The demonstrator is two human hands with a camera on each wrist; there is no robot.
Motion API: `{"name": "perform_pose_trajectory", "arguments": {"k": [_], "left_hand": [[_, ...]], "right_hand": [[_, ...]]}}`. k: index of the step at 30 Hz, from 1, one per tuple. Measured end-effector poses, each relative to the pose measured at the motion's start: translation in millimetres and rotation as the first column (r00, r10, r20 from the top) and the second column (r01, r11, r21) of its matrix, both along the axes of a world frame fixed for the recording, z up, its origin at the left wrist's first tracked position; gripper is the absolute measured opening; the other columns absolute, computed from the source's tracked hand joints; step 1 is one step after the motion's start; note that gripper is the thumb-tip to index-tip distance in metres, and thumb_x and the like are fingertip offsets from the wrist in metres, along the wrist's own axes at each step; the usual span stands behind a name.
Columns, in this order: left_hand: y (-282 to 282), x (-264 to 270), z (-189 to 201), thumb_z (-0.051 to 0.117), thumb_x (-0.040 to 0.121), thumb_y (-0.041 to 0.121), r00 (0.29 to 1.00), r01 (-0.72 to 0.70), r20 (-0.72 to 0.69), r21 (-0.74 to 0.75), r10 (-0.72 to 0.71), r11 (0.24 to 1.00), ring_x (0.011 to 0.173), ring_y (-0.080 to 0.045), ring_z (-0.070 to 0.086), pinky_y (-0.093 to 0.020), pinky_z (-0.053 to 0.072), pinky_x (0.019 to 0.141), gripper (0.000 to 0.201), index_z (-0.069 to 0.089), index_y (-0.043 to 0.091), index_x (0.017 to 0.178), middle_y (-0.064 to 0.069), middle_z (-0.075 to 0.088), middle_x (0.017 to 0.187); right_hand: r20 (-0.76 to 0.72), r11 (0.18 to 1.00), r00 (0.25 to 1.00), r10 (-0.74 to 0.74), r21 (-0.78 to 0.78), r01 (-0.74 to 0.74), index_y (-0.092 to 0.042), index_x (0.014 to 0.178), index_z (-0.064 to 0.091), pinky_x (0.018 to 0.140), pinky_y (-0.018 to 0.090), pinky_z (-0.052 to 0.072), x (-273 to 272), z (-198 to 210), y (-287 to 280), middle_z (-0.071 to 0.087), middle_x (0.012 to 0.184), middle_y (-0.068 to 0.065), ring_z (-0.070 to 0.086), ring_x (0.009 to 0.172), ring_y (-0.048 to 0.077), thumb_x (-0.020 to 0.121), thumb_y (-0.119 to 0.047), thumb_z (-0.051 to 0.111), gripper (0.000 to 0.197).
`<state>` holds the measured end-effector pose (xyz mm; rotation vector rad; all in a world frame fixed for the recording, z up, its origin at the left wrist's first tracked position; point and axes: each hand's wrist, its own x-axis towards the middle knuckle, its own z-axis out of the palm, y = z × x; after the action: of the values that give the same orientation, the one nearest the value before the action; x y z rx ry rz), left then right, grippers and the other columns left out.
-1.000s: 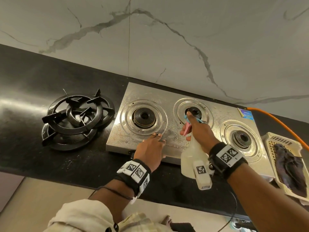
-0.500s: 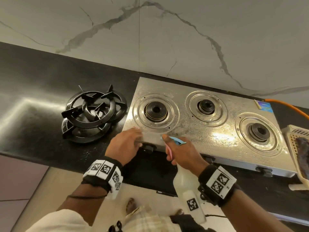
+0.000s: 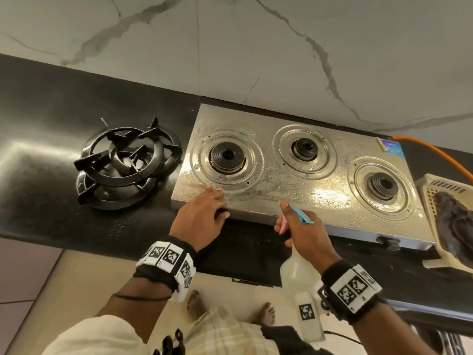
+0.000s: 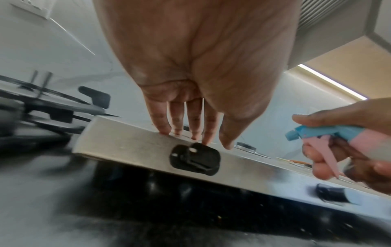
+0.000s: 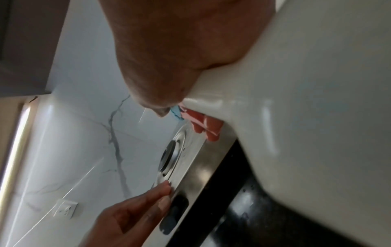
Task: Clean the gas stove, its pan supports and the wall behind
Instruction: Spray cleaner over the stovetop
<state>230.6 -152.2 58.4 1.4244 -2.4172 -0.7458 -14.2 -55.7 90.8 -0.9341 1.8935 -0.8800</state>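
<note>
While the left hand (image 3: pixel 202 221) lays its straight fingers (image 4: pixel 162 123) on the front edge of the gas stove (image 3: pixel 294 180), just above a black control knob (image 4: pixel 194 158), the right hand (image 3: pixel 307 234) grips a spray bottle (image 3: pixel 297 275) by its neck. Its index finger lies along the blue nozzle (image 4: pixel 296 133) and its lower fingers curl around the pink trigger (image 4: pixel 325 155). The nozzle points over the stove's near edge, between the left burner (image 3: pixel 227 157) and the right burner (image 3: pixel 382 185). The steel top looks wet and speckled with droplets, and a middle burner (image 3: pixel 305 149) sits further back.

The stove stands on a black worktop (image 3: pixel 51 119), against the marble-veined wall (image 3: pixel 256 47). All three burners are bare: the pan supports (image 3: pixel 125 162) lie stacked on the worktop just beside the stove's left end. At the right end, a cream basket (image 3: pixel 430 185) holding a dark cloth (image 3: pixel 455 226) rests near the stove, and an orange hose (image 3: pixel 432 152) runs along the wall behind it. Both wrists wear bands with printed markers.
</note>
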Motion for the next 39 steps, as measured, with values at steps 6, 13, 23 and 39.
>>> {"name": "perform_pose_trajectory", "arguments": {"k": [6,13,23,39], "left_hand": [[3.3,-2.0,-6.3,0.064,0.099,0.041,0.998,0.021,0.059,-0.034,-0.019,0.999,0.153,-0.008,0.026,-0.02,0.013,0.118,0.05,0.059,0.021,0.145,0.009,0.041,0.162],[14.0,-55.5,-2.4,0.061,0.1,0.044,0.99,0.116,0.08,-0.018,-0.115,0.993,0.155,-0.007,0.02,-0.023,0.013,0.12,0.054,0.054,0.023,0.149,0.009,0.035,0.165],[30.6,-131.2,-0.6,0.062,0.1,0.044,0.983,0.169,0.069,0.016,-0.17,0.985,0.156,-0.01,0.02,-0.026,0.017,0.119,0.056,0.053,0.02,0.149,0.007,0.034,0.165],[58.5,-251.9,-13.2,0.072,0.094,0.037,0.963,0.266,0.046,-0.029,-0.265,0.964,0.154,-0.02,0.03,-0.045,0.035,0.122,0.057,0.059,0.012,0.144,-0.003,0.041,0.162]], "right_hand": [[0.201,0.993,0.973,-0.115,0.018,0.114,-0.009,0.088,0.068,0.051,0.019,0.051,4.6,-7.6,-0.1,0.065,0.068,0.002,0.063,0.06,0.013,0.101,-0.048,0.062,0.042],[0.286,0.939,0.899,-0.331,0.004,0.344,-0.005,0.102,0.067,0.05,0.02,0.05,-35.7,-6.7,32.0,0.063,0.075,0.006,0.06,0.058,0.01,0.098,-0.047,0.067,0.043],[0.171,0.911,0.902,-0.397,-0.049,0.41,-0.005,0.094,0.067,0.052,0.02,0.051,-110.5,-12.1,69.8,0.065,0.075,0.006,0.06,0.058,0.008,0.1,-0.052,0.062,0.047],[0.168,0.804,0.791,-0.589,0.026,0.594,-0.009,0.092,0.067,0.057,0.025,0.054,-225.0,-39.5,123.9,0.065,0.074,0.005,0.062,0.065,0.015,0.1,-0.058,0.06,0.05]]}}
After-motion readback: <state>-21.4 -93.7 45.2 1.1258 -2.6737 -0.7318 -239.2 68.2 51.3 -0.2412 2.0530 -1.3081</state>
